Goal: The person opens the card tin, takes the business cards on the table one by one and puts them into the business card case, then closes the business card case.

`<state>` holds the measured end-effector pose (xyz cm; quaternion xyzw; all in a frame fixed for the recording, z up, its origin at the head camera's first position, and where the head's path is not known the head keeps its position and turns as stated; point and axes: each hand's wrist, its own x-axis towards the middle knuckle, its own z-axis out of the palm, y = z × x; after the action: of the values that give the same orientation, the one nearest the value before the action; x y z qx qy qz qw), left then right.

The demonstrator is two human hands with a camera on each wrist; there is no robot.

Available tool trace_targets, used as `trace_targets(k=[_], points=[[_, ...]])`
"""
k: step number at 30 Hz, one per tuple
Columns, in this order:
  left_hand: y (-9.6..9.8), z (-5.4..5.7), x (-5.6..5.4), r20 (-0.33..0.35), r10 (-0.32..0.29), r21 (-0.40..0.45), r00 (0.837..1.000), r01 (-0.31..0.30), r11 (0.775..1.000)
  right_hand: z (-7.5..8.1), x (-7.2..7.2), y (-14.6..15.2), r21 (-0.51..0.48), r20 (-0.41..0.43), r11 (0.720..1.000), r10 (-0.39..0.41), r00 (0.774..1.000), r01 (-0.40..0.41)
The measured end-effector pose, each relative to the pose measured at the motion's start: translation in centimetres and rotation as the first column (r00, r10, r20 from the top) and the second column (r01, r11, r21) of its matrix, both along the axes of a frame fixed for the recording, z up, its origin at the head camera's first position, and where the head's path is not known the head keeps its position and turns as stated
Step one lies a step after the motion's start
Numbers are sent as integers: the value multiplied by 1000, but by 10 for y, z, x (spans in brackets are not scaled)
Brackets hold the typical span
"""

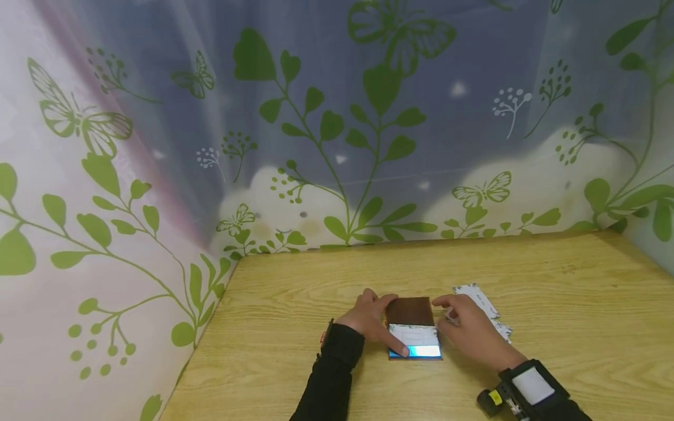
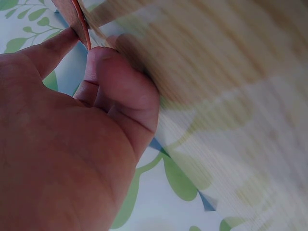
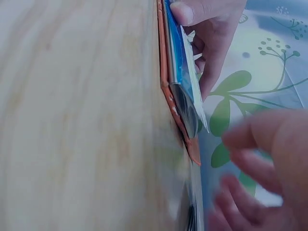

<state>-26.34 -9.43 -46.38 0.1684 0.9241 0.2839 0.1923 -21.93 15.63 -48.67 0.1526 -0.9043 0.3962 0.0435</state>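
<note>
A brown card wallet [image 1: 409,311] lies unfolded on the table in the head view. On its near half sits a white card with a leafy border [image 1: 413,334], above a bright blue strip [image 1: 426,351]. My left hand [image 1: 372,318] holds the wallet at its left side, thumb across the blue strip and a finger at the far corner. In the left wrist view, the other fingers curl beside the wallet's edge [image 2: 83,24]. Just right of the wallet hovers my right hand [image 1: 468,327], fingers loosely bent and blurred in its wrist view, with nothing visibly held.
White leaf-bordered cards [image 1: 478,299] lie beyond and right of my right hand, which partly covers them. A wood-grain table [image 1: 284,292] carries everything. Behind and to the left hangs a leaf-printed curtain [image 1: 316,146]. Wrist-worn gear [image 1: 532,387] sits on the right wrist.
</note>
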Motion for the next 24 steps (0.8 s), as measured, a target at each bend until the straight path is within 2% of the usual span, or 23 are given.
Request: trace_targets(k=[4,7,9,14,24], points=[[0,0,0,8,-3,12,1000,3,1000,-1,0,2,40,-52,982,-184,982,186],[0,0,0,5,-7,18,1000,7,1000,0,0,5,84,-13,955,-286,958,286],[0,0,0,0,-9,15,1000,9,1000,1,1,8,128,24,940,-322,947,316],[0,-1,-1,-2,-8,12,1000,8,1000,1,2,12,204,67,931,-320,945,301],[0,0,-1,1,-10,4,1000,10,1000,4,0,15,262,-28,921,-292,956,289]])
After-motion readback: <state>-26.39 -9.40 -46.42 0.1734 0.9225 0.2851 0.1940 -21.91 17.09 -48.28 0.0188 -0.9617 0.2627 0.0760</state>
